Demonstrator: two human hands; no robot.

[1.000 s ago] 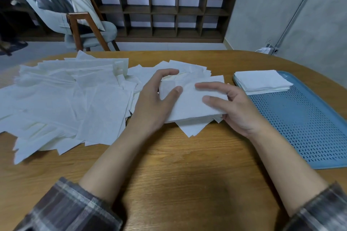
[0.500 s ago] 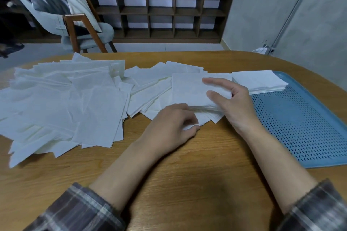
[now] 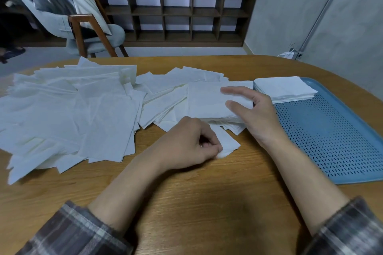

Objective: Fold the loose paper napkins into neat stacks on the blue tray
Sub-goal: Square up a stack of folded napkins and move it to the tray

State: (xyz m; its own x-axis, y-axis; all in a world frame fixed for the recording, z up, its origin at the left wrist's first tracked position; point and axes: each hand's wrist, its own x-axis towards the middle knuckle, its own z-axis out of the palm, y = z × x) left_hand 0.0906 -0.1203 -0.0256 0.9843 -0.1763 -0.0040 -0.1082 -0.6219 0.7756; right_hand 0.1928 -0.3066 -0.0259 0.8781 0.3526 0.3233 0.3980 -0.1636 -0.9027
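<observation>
So at this point we were in the middle of the pick-up step, not the fold itself. Our left hand (image 3: 192, 143) had its fingers curled in and was pinching the near corner of a single napkin (image 3: 227, 143) that poked out from under the small heap (image 3: 207, 101) in the middle of the bench (image 3: 186, 203). Our right hand (image 3: 256, 116) lay with its fingers stretched out straight across the top of that heap, holding it down rather than grabbing anything, as far as we could tell.

The big loose pile (image 3: 72, 114) was spread over the left half of the bench, sheets overlapping every which way. The blue tray (image 3: 331, 141) sat on the right, with one folded stack (image 3: 284, 89) squared up in its far left corner and the rest of the perforated floor bare. So we'd say we were early on: one stack done, loads of napkins left.

Our guess for the next move: slide that pinched napkin clear while the right hand keeps the others from coming along. Then lay it flat, fold it edge to edge, and set it on the tray stack. The paper looked thin and floppy, so a slow pull seemed wise, or it tears or drags its neighbours along.
</observation>
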